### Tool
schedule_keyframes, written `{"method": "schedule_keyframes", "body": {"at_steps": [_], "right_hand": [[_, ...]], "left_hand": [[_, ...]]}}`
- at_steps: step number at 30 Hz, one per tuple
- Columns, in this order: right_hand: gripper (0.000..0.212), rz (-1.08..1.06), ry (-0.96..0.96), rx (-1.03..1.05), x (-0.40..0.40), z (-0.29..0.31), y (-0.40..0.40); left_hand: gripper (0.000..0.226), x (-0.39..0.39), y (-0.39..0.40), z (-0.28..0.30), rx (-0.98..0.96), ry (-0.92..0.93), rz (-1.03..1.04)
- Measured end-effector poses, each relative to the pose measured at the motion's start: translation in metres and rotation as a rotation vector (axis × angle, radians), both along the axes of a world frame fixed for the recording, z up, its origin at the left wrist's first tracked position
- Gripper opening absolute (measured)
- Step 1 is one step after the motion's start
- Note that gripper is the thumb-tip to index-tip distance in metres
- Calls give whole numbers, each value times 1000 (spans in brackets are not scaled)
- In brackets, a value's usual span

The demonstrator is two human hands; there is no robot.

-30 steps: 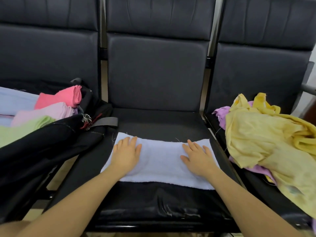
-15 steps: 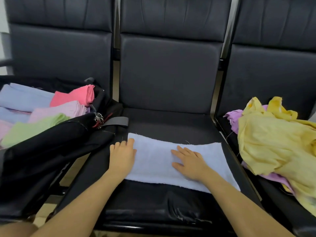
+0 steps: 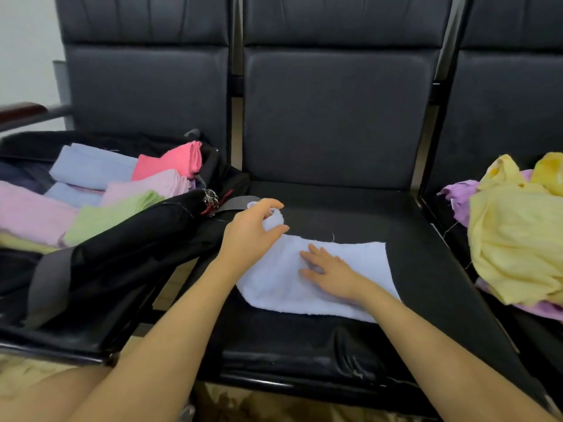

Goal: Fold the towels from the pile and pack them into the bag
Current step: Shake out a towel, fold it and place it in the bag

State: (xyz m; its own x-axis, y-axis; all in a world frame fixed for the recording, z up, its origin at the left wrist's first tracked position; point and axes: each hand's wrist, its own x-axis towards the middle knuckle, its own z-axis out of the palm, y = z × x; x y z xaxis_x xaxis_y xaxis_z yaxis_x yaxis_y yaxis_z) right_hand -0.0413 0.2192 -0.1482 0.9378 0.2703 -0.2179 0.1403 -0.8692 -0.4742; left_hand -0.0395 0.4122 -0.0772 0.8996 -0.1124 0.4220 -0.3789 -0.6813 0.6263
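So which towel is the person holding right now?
The pale blue towel spread on the middle seat: the left hand pinches its corner, the right hand presses it flat.

Lighting as I see it: soft, even, moderately dim. Faint sheen on near seat edge (image 3: 304, 360). Weak shadows. Slight overall softness; wide-angle bowing of seat backs (image 3: 335, 117) at left and right.

Your left hand (image 3: 251, 231) is raised with fingers curled, pinching the light blue towel (image 3: 359, 269) at its left end, while your right hand (image 3: 330, 271) lies flat, fingers spread, on it.
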Motion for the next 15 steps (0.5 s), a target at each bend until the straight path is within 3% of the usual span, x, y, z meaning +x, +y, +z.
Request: {"method": "schedule_keyframes", "body": {"at_steps": [2, 5, 8, 11, 15], "right_hand": [[51, -73, -82, -12, -6, 6, -16], [45, -198, -263, -283, -21, 13, -51], [42, -235, -321, -448, -40, 14, -81], [41, -236, -281, -385, -52, 11, -95], [39, -387, -262, -95, -53, 13, -98]], "left_hand": [[39, -2, -11, 2, 21, -15, -40], [38, -5, -36, -2, 79, -38, -132], [36, -8, -62, -11, 177, -62, -167], [23, -11, -87, -18, 107, -58, -196], [7, -16, -118, -19, -1, 60, -187]]}}
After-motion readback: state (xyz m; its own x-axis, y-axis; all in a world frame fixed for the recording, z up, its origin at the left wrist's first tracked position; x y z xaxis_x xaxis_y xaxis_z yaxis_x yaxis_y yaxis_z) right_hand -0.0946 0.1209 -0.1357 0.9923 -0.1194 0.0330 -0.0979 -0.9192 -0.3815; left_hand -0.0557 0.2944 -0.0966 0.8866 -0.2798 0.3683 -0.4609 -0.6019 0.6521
